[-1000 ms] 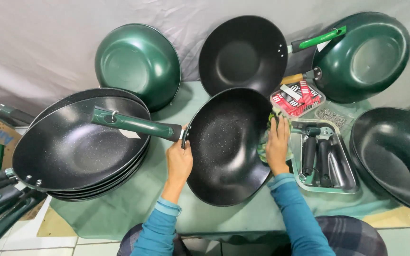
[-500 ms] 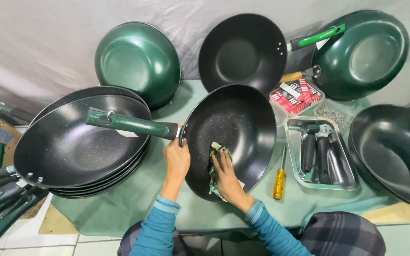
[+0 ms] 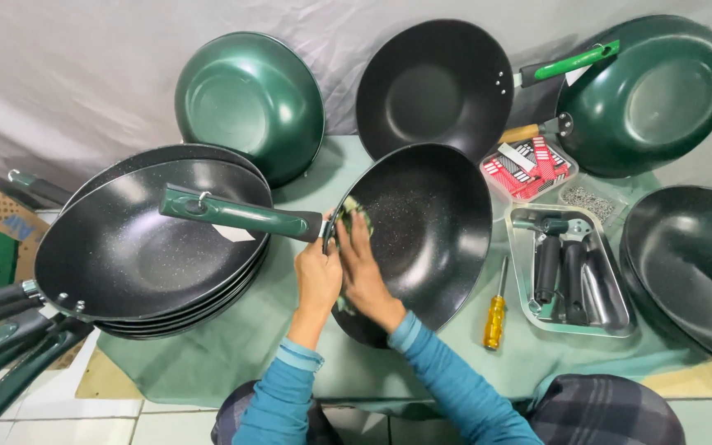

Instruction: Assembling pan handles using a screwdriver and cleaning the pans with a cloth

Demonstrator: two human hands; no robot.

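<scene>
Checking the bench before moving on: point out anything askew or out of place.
The yellow-handled screwdriver lies loose on the green cloth, outside the metal tray of tools. Nothing looks spilled or damaged.

A stack of black woks sits at the left of the green-clothed worktop. Against the grey backdrop lean a green wok, a black one and another green one. A yellow-handled screwdriver lies just beside a clear tray of dark handles.

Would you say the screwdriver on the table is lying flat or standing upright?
Lying flat: the screwdriver rests lengthwise on the green cloth, yellow handle toward the person.
</scene>
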